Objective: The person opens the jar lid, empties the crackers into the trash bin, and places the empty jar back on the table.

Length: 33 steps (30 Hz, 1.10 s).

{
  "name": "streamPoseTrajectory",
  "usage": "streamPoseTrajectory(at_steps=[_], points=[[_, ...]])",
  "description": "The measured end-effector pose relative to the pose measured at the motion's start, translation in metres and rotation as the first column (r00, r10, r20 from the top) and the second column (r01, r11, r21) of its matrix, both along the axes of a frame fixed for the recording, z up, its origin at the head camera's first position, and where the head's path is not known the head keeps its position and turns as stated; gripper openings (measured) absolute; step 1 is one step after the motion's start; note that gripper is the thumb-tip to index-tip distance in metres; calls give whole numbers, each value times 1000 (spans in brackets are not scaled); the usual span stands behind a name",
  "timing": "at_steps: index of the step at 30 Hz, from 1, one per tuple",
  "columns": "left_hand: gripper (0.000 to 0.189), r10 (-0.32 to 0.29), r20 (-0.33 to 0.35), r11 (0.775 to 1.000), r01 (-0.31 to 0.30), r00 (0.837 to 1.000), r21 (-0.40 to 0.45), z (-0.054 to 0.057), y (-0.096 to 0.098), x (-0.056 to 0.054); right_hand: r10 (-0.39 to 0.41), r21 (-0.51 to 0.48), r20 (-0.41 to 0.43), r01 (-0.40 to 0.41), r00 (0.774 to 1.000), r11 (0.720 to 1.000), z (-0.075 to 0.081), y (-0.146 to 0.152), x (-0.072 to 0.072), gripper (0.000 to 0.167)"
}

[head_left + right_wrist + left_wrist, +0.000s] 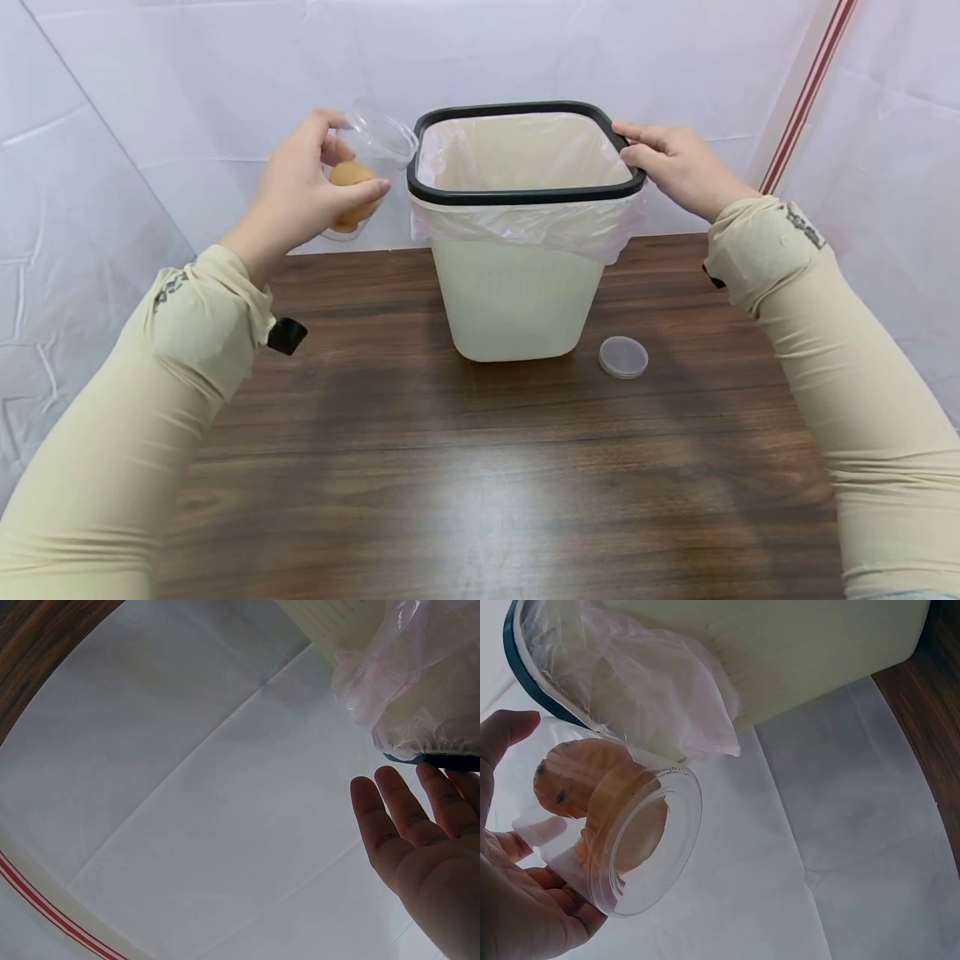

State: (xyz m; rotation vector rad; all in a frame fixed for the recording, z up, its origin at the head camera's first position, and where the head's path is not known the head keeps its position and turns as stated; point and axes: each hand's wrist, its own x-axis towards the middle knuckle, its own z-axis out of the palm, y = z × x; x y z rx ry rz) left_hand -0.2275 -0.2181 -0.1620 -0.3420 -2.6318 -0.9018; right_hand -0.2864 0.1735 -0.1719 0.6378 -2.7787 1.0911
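My left hand (307,179) grips a clear plastic cup (367,137) between thumb and fingers, just left of the bin's rim. The cup is tilted, its wide lip leaning towards the bin. Inside lie orange-brown round pieces (626,799), one with dark spots in the left wrist view. A cream trash can (517,300) stands upright on the table, with a pale pink plastic liner (525,225) folded over its edge and a black rim (525,197). My right hand (682,162) rests on the rim's right side. Its fingers (405,802) extend fairly straight in the right wrist view.
A round clear lid (623,357) lies flat on the dark wooden table (480,467), to the right of the bin's base. White sheeting (225,83) hangs behind and at both sides, with a red-striped band (806,100) at the right.
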Motion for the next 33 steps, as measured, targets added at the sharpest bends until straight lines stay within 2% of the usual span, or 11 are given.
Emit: streamPoseTrajectory(at_steps=[13, 22, 26, 33], points=[[74, 5, 11, 998, -5, 1000, -64, 8, 1, -4, -4, -7, 5, 4, 1000, 1000, 0, -2, 2, 53], [74, -11, -6, 994, 10, 1000, -108, 12, 0, -6, -7, 2, -10, 7, 1000, 1000, 1, -3, 2, 53], [73, -14, -36, 988, 9, 999, -154, 15, 1, -9, 1, 2, -13, -1, 1000, 1000, 0, -3, 1, 52], [72, -16, -100, 965, -10, 995, -262, 19, 2, -13, 5, 3, -10, -5, 1000, 1000, -2, -4, 0, 53]])
